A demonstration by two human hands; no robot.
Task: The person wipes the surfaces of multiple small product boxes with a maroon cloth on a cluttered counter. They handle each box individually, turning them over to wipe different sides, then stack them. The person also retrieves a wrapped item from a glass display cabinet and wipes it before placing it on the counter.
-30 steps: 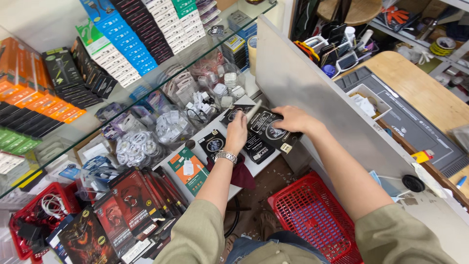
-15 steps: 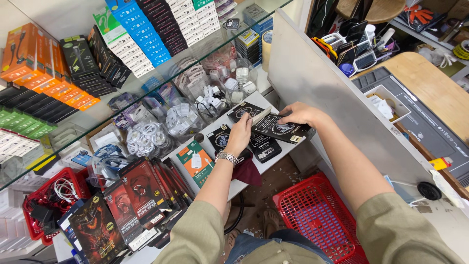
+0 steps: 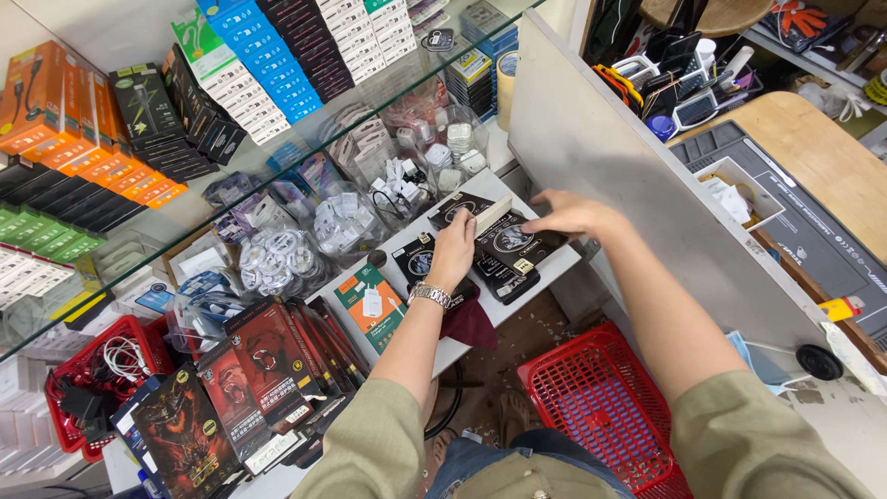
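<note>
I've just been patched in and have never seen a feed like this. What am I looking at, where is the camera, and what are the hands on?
There is no machine here: a person works with two bare hands, and the single picture comes from a camera worn on their head, looking down.

The left hand, with a metal wristwatch, presses on flat black packages lying on a white shelf. The right hand grips the far edge of the same pile. Beside it lies a green and orange box.

To the left stand dark boxes with a gorilla picture and bags of white cables. A glass shelf above carries rows of coloured boxes. A red basket sits on the floor.
</note>
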